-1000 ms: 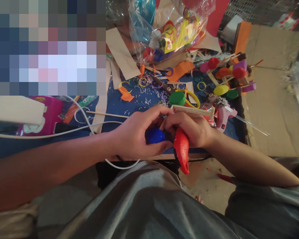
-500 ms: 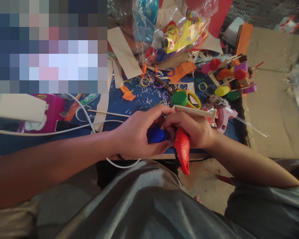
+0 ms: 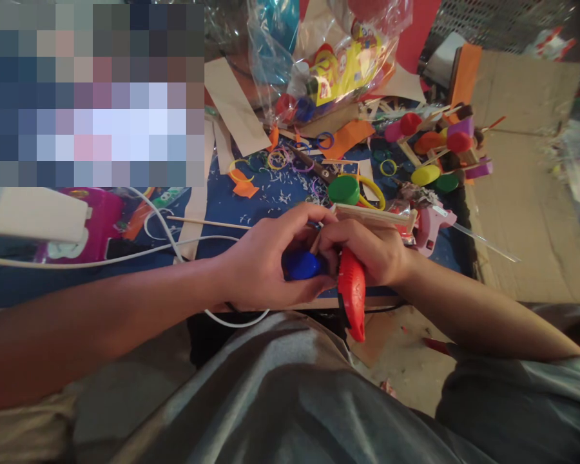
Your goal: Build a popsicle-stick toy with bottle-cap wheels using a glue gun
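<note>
Close to the table's front edge, my left hand (image 3: pixel 263 264) curls around a blue round cap (image 3: pixel 302 265), its thumb along the near side. My right hand (image 3: pixel 367 248) meets it fingertip to fingertip and is closed on a tool with a red and black handle (image 3: pixel 352 293) that points down toward my lap. The tool's working end is hidden behind my fingers. A thin, light brown piece (image 3: pixel 316 241) shows between the hands above the cap; I cannot tell which hand holds it.
Beyond the hands lie a wooden stick frame (image 3: pixel 372 217), scissors (image 3: pixel 323 171), a green cap (image 3: pixel 343 190) and a pink glue gun (image 3: pixel 432 227). White cables (image 3: pixel 169 240) run past my left forearm. Cardboard (image 3: pixel 522 193) lies at right, a clear plastic bag (image 3: pixel 275 64) at the back.
The view has shifted slightly. Both hands keep nearly the same hold on the cap and the red-handled tool, with only a slight shift of the cap and handle.
</note>
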Available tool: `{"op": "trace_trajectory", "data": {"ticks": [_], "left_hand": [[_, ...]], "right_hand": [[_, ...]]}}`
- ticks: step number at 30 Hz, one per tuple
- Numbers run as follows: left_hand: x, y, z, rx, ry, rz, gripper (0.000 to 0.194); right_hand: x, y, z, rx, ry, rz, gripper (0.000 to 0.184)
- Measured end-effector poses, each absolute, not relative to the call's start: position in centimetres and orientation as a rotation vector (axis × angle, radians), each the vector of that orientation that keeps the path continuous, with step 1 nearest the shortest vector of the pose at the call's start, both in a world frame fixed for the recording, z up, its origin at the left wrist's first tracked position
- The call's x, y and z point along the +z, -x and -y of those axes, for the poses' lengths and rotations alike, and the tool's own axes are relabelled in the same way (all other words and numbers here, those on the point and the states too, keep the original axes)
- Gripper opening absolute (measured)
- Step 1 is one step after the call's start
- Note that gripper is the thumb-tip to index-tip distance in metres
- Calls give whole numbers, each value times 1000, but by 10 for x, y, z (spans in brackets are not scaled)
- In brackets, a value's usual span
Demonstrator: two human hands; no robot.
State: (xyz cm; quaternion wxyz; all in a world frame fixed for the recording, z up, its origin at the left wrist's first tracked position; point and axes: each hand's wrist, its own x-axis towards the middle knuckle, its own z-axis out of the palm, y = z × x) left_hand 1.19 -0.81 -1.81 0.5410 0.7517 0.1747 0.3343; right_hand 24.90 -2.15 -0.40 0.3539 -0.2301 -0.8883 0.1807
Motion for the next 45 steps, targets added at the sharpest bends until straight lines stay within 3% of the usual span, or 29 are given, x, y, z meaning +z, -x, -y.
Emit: {"op": "trace_trajectory", "data": {"ticks": [4,9,18,39,45], "left_hand": [[-20,-11,6,903,-1800,-327,67],[-17,-11,5,906,-1775,-362,67],[-15,-12,6,868,-1776,-395,69],[-9,-11,3,860,-1674,-448,73],[-10,-9,1,903,-1564,-376,64]], "right_hand": [[-8,-247,17,430,513,2235,29],[-8,-244,16,294,522,2165,6],[-4,-243,21,261,627,2168,4],[-9,-241,16,353,505,2219,18],[-12,-245,20,399,600,2093,16]]}}
